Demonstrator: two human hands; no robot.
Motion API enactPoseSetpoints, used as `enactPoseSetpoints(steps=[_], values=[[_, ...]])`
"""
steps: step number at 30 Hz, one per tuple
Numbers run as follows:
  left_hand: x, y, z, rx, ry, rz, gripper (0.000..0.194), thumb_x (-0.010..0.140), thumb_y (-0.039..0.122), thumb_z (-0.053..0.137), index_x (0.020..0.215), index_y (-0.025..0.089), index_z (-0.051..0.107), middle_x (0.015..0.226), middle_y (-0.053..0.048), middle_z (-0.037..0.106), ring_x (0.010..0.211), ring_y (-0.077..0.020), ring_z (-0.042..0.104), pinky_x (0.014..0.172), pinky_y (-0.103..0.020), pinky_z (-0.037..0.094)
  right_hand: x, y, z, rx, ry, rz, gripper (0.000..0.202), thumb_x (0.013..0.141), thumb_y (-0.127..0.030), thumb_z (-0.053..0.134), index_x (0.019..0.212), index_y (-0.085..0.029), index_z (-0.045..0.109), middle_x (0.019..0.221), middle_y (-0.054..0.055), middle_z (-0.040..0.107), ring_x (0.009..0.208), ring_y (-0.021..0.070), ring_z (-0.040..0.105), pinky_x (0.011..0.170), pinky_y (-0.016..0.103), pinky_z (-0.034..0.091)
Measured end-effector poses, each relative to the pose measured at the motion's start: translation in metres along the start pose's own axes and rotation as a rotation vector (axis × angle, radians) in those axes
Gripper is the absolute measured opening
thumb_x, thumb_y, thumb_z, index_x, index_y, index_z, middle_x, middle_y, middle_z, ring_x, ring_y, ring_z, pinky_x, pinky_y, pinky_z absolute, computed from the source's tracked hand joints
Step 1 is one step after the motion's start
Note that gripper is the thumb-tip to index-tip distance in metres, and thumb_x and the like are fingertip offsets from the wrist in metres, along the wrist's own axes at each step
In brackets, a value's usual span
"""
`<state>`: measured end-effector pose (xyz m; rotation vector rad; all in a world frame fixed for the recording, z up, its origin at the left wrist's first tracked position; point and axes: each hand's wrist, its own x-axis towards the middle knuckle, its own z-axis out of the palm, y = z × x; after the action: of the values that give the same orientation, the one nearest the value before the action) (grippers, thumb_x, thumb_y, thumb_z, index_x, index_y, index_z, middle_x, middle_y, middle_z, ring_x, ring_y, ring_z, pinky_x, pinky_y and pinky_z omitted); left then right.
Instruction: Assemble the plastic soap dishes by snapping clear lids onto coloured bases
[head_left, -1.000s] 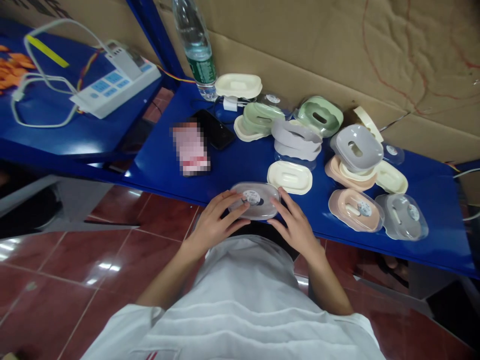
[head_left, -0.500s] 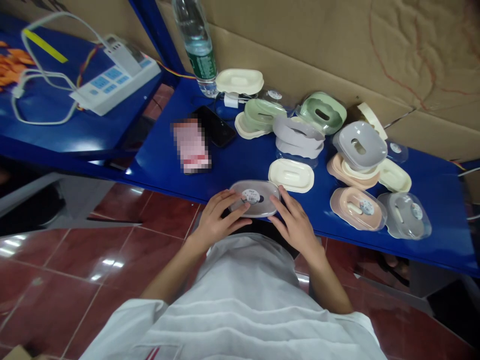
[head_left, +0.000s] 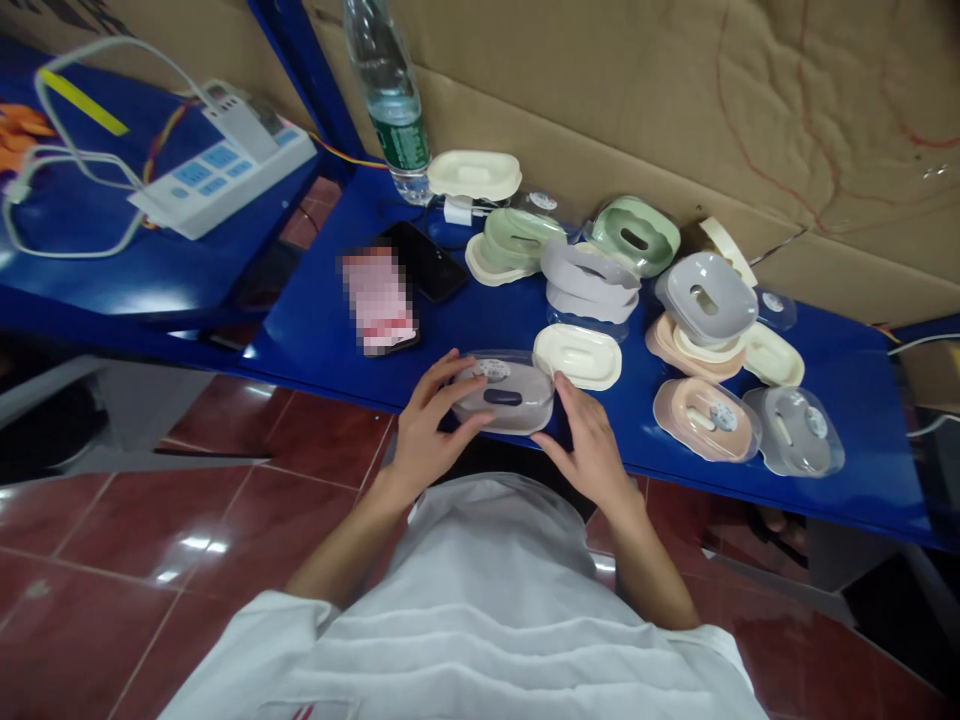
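A grey oval dish (head_left: 504, 413) under a clear lid (head_left: 517, 372) with a round sticker lies at the table's front edge. My left hand (head_left: 435, 425) rests at its left end, fingers spread over the lid's side. At the right end, my right hand (head_left: 589, 435) touches the lid's rim with its fingers apart. Just behind sits a cream oval tray (head_left: 577, 357). The lid looks tilted, its back edge raised above the dish.
On the blue table (head_left: 300, 340) stand a grey dish stack (head_left: 592, 275), green dishes (head_left: 637, 237), lidded peach (head_left: 705, 418) and grey (head_left: 801, 430) dishes, phones (head_left: 431, 262) and a water bottle (head_left: 397, 130). A power strip (head_left: 225, 180) lies at left.
The clear lid and its sticker have shifted back, and more of the dish's slot shows. My fingers have moved from the top of the lid out to its sides.
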<state>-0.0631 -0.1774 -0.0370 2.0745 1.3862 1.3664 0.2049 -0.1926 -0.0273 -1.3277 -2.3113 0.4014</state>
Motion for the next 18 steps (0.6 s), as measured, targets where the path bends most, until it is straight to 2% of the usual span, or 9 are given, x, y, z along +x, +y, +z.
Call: enactPoseSetpoints(steps=[5, 7, 10, 13, 16, 18], values=[[0.033, -0.011, 0.008, 0.087, 0.112, -0.079, 0.030, 0.106, 0.042, 0.068, 0.129, 0.023, 0.071, 0.141, -0.011, 0.070, 0.146, -0.0299, 0.060, 0.126, -0.054, 0.049, 0.001, -0.001, 0.001, -0.067, 0.060, 0.026, 0.077, 0.110, -0.044, 0.059, 0.175, -0.027, 0.022, 0.172, 0.015, 0.046, 0.161, 0.0309, 0.043, 0.128, 0.054, 0.041], [0.045, -0.018, 0.010, 0.111, 0.085, -0.118, 0.031, 0.105, 0.042, 0.069, 0.129, 0.023, 0.071, 0.141, -0.011, 0.070, 0.145, -0.0298, 0.061, 0.127, -0.053, 0.047, 0.000, 0.004, -0.001, -0.135, 0.091, 0.050, 0.069, 0.111, -0.043, 0.058, 0.172, -0.027, 0.031, 0.172, 0.014, 0.045, 0.162, 0.0310, 0.041, 0.131, 0.056, 0.035], [0.051, -0.018, 0.007, 0.130, -0.029, -0.122, 0.034, 0.107, 0.040, 0.063, 0.136, 0.023, 0.069, 0.156, -0.013, 0.061, 0.152, -0.0325, 0.055, 0.126, -0.055, 0.048, -0.006, 0.012, -0.005, -0.212, 0.104, 0.103, 0.057, 0.113, -0.040, 0.054, 0.167, -0.029, 0.041, 0.170, 0.013, 0.049, 0.160, 0.0314, 0.044, 0.132, 0.061, 0.027], [0.039, -0.004, -0.004, 0.193, -0.069, -0.026, 0.037, 0.110, 0.035, 0.058, 0.145, 0.025, 0.064, 0.168, -0.013, 0.050, 0.158, -0.0342, 0.047, 0.127, -0.058, 0.045, -0.016, 0.017, -0.007, -0.213, 0.103, 0.151, 0.053, 0.113, -0.038, 0.053, 0.165, -0.030, 0.044, 0.166, 0.011, 0.054, 0.157, 0.0306, 0.047, 0.131, 0.061, 0.027], [0.016, 0.010, -0.017, 0.272, -0.245, 0.163, 0.045, 0.102, 0.044, 0.073, 0.143, 0.029, 0.066, 0.162, -0.013, 0.058, 0.151, -0.0375, 0.055, 0.123, -0.060, 0.048, -0.026, 0.019, -0.009, -0.201, 0.100, 0.169, 0.053, 0.113, -0.037, 0.053, 0.165, -0.031, 0.045, 0.165, 0.010, 0.055, 0.157, 0.0306, 0.047, 0.129, 0.059, 0.031], [0.000, 0.011, -0.022, 0.300, -0.363, 0.237, 0.045, 0.099, 0.045, 0.078, 0.138, 0.026, 0.069, 0.156, -0.015, 0.063, 0.148, -0.0393, 0.058, 0.120, -0.060, 0.052, -0.031, 0.019, -0.010, -0.188, 0.107, 0.177, 0.054, 0.112, -0.036, 0.054, 0.165, -0.031, 0.045, 0.165, 0.011, 0.055, 0.157, 0.0311, 0.047, 0.128, 0.059, 0.034]])
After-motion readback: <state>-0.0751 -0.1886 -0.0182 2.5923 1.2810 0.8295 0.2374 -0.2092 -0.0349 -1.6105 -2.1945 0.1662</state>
